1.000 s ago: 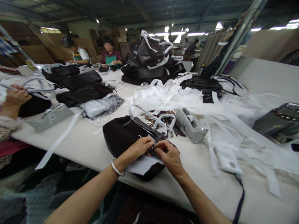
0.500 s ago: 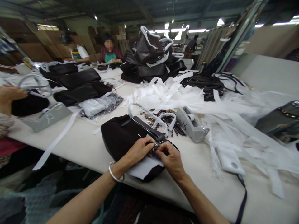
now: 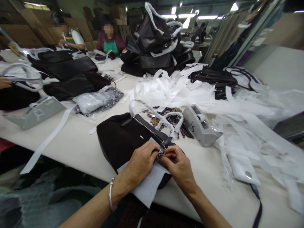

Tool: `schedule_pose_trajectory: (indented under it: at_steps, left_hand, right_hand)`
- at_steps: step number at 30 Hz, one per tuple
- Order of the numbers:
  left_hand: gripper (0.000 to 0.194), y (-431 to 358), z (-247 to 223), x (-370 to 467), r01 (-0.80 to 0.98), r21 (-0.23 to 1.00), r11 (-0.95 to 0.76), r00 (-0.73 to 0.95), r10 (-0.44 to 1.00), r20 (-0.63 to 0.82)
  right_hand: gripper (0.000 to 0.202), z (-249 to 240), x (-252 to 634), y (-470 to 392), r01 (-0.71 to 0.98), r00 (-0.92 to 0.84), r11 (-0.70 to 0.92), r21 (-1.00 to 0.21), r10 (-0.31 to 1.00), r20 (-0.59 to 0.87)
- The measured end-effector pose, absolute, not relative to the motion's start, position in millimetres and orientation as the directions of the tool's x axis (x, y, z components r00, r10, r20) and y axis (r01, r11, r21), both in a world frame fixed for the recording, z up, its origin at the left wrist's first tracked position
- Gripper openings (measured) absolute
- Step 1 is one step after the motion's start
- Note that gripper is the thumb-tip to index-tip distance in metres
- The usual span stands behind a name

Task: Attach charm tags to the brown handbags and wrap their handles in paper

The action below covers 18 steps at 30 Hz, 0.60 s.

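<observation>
A dark handbag lies on its side on the table in front of me, its handles wrapped in white. My left hand and my right hand meet over its right side, both pinching a small shiny metal-looking charm. Fingers cover most of the charm, so its exact shape is hidden. Beneath my hands a sheet of white tissue rests on the bag and hangs past the table edge. Behind the bag lies a pile of patterned and dark charms.
Right of the bag stands a grey tape dispenser; another tape dispenser sits left. White strips heap behind, with black coiled straps and stacked bags. A white power bank-like block trails a cable. Co-workers sit across.
The view has tilted down and shifted slightly. My hands stay together at the charm, with fingers moved a little. The tissue now hangs lower over the table edge.
</observation>
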<state>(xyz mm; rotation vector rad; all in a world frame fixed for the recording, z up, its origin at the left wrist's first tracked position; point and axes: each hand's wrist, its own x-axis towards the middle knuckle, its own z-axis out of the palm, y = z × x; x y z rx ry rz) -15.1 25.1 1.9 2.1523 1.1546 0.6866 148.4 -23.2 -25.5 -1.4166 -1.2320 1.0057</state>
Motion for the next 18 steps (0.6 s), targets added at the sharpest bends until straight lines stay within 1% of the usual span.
schedule_pose_trajectory:
  at_steps: [4, 6, 8, 13, 18]
  left_hand:
    - [0.011, 28, -1, -16, 0.515, 0.763, -0.392, 0.465, 0.875, 0.136]
    - [0.011, 30, -2, -17, 0.495, 0.786, -0.37, 0.464, 0.878, 0.121]
    - [0.011, 31, -2, -17, 0.488, 0.8, -0.349, 0.462, 0.881, 0.102]
    - [0.01, 32, -1, -17, 0.483, 0.827, -0.286, 0.442, 0.896, 0.052]
    - [0.01, 36, 1, -17, 0.474, 0.848, -0.238, 0.429, 0.903, 0.014]
  right_hand:
    - [0.02, -28, 153, -22, 0.252, 0.072, 0.05, -0.967, 0.995, 0.07]
    - [0.018, -28, 155, -21, 0.273, 0.055, 0.047, -0.961, 0.996, 0.064]
    - [0.017, -25, 156, -19, 0.26, 0.054, 0.005, -0.965, 0.998, 0.02]
    - [0.017, -16, 154, -11, 0.154, 0.044, -0.13, -0.979, 0.991, -0.124]
    - [0.02, -10, 150, -6, 0.046, 0.057, -0.198, -0.979, 0.979, -0.196]
